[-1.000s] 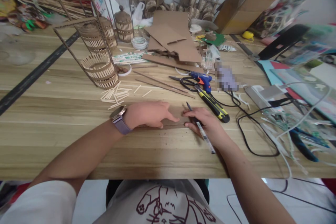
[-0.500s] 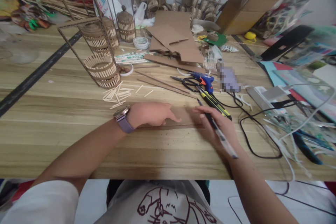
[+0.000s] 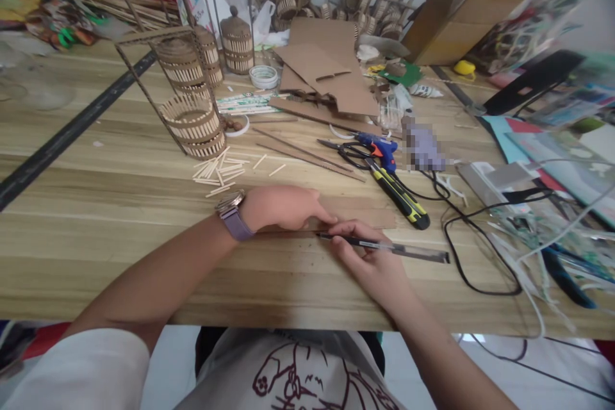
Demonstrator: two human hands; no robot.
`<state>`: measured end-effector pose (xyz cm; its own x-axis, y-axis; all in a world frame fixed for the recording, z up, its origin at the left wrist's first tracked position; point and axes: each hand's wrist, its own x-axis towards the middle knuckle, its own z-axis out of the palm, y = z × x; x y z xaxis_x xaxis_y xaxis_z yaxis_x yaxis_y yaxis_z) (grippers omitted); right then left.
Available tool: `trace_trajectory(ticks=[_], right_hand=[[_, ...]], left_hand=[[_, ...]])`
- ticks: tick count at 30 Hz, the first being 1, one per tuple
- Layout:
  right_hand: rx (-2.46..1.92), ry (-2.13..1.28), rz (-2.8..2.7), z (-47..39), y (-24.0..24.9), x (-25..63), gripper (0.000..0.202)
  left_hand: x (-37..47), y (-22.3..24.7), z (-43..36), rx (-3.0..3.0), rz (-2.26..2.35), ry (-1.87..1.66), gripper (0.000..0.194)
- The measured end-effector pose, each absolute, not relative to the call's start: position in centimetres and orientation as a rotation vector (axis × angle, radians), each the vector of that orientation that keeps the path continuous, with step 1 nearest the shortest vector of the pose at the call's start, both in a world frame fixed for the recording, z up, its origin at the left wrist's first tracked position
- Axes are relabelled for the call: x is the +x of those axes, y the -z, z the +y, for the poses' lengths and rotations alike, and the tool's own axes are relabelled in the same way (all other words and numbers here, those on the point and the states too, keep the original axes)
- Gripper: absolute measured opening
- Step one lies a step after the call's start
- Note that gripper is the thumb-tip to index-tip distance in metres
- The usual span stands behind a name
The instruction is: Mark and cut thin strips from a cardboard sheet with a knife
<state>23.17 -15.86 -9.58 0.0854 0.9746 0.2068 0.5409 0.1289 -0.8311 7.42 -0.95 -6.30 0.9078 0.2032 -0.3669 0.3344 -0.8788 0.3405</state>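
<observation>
A flat brown cardboard strip (image 3: pixel 369 216) lies on the wooden table under my left hand (image 3: pixel 288 208). That hand, with a watch (image 3: pixel 234 214) at its wrist, presses on the strip with its index finger stretched to the right. My right hand (image 3: pixel 368 256) holds a black and clear pen (image 3: pixel 398 250) between thumb and fingers. The pen's tip points left and rests at the strip's near edge, close to my left fingertips. Small wooden sticks (image 3: pixel 221 170) lie scattered beyond my left wrist.
Beyond my hands lie a yellow-black cutter (image 3: pixel 398 195), scissors (image 3: pixel 353 154), a blue glue gun (image 3: pixel 382 148) and thin cardboard strips (image 3: pixel 307 157). Slatted baskets (image 3: pixel 192 125) stand back left, cardboard sheets (image 3: pixel 321 51) behind. Cables (image 3: pixel 451 256) run at right.
My right hand has moved left, bringing the pen's tip down to the strip beside my left fingers. The pen now lies flatter. My left hand stays on the strip.
</observation>
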Motion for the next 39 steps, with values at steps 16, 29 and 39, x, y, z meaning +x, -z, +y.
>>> trace_trajectory(ticks=[16,29,39], right_hand=[[-1.525,-0.618,-1.615,-15.3,10.0,23.1,0.011],[-2.000,-0.297,-1.340,-17.7,9.4,30.4,0.023],[-1.944,-0.223,-1.315,-18.5,8.7,29.8,0.020]], left_hand=[[7.3,6.6,-0.8,2.648,0.360,0.406,0.057],[7.6,5.9,-1.0,2.679,0.421,0.512,0.061],[7.5,6.0,-1.0,2.672,0.422,0.500,0.063]])
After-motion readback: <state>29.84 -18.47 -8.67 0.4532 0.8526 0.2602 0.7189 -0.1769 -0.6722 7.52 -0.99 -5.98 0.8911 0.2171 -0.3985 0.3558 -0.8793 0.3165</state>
